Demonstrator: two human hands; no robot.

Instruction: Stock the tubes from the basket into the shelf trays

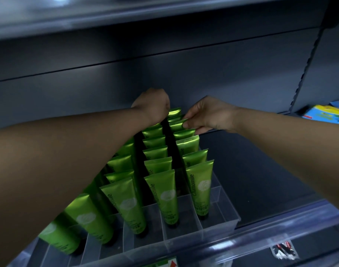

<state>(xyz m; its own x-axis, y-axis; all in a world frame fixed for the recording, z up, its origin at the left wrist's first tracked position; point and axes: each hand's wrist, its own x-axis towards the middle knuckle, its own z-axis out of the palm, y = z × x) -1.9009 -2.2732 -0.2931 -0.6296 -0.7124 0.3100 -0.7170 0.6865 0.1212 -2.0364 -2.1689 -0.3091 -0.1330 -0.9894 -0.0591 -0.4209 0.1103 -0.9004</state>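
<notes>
Left hand point(152, 105) is way at the back of the clear tray point(222, 214), knuckles up, fingers curled out of sight, so can't tell if it's gripping anything. Green tubes point(164, 197) stand cap-down in rows in that tray on the shelf point(261, 170). Right hand point(207, 114) pinches the top edge of a back tube point(175, 125) in the right row. Colourful packets point(326, 112) sit far right.

Green tubes point(161, 195); shelf point(242, 170) perhaps grey.
</notes>
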